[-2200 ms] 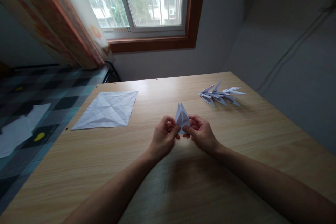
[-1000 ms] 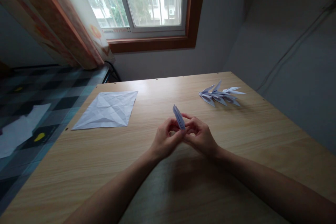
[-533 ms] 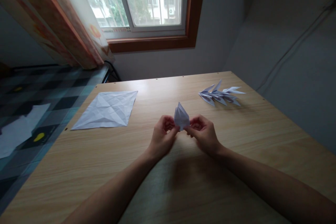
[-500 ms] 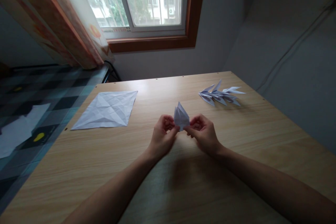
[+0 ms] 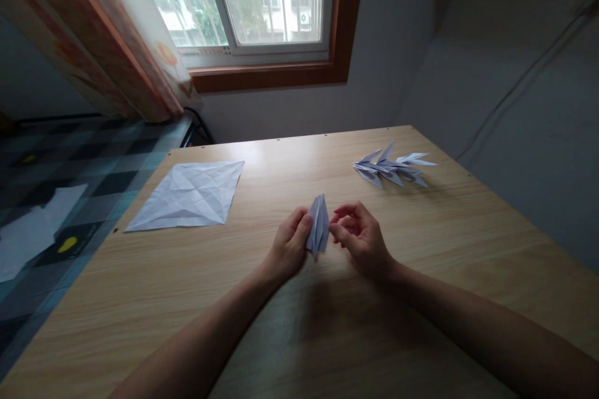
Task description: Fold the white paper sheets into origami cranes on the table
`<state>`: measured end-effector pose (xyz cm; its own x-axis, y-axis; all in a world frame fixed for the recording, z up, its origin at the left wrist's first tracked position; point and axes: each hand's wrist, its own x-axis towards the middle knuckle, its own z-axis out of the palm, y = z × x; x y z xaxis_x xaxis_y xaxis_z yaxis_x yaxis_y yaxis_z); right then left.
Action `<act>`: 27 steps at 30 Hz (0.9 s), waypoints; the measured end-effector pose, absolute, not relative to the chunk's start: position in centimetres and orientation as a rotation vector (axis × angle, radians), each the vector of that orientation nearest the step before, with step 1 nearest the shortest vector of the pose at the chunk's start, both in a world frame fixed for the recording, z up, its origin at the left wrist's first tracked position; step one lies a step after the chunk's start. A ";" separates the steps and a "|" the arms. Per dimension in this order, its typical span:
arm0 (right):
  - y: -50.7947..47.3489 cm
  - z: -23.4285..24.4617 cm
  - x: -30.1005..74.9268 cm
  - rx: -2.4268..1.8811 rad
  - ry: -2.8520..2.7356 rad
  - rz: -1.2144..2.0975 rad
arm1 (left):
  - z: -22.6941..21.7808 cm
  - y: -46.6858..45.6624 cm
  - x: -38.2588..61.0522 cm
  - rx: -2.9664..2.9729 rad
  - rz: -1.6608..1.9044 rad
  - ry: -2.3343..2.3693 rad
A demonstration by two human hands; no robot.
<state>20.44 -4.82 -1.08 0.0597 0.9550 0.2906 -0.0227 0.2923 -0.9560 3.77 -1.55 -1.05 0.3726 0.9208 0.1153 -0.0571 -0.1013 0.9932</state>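
A small folded white paper piece [image 5: 319, 229], narrow and pointed, stands edge-on above the wooden table [image 5: 299, 324]. My left hand [image 5: 290, 246] is closed on it, thumb and fingers pinching its left side. My right hand [image 5: 358, 238] is just to the right of the paper, fingers curled with the tips close to its edge; I cannot see whether they touch it.
A creased square sheet of white paper [image 5: 187, 194] lies flat at the table's back left. A finished spiky folded paper shape [image 5: 392, 166] lies at the back right. A bed with a checked cover [image 5: 56, 199] is left of the table. Grey walls stand behind and to the right.
The paper piece was spread open between both hands half a second ago; now it is flattened edge-on in my left hand and sits lower. My right hand has let go or loosened.
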 end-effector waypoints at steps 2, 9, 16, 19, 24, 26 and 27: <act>-4.8 -1.0 20.5 -0.979 -1.306 0.925 | -1.1 -1.7 3.8 1.418 0.971 0.848; -4.4 -0.5 21.1 -0.958 -1.375 0.846 | -0.6 -1.9 3.9 1.626 0.884 0.898; -4.0 -0.2 21.3 -0.930 -1.368 0.868 | -0.3 -2.0 3.9 1.716 0.853 0.932; -3.9 0.0 21.3 -0.946 -1.372 0.895 | -0.2 -2.1 4.0 1.725 0.843 0.939; -3.8 0.0 21.5 -0.952 -1.342 0.918 | 0.2 -2.1 4.1 1.740 0.853 0.952; -3.8 -0.1 21.6 -0.938 -1.367 0.919 | 0.2 -2.1 4.1 1.741 0.851 0.958; -3.8 -0.2 21.6 -0.933 -1.388 0.915 | 0.1 -2.1 4.1 1.737 0.848 0.962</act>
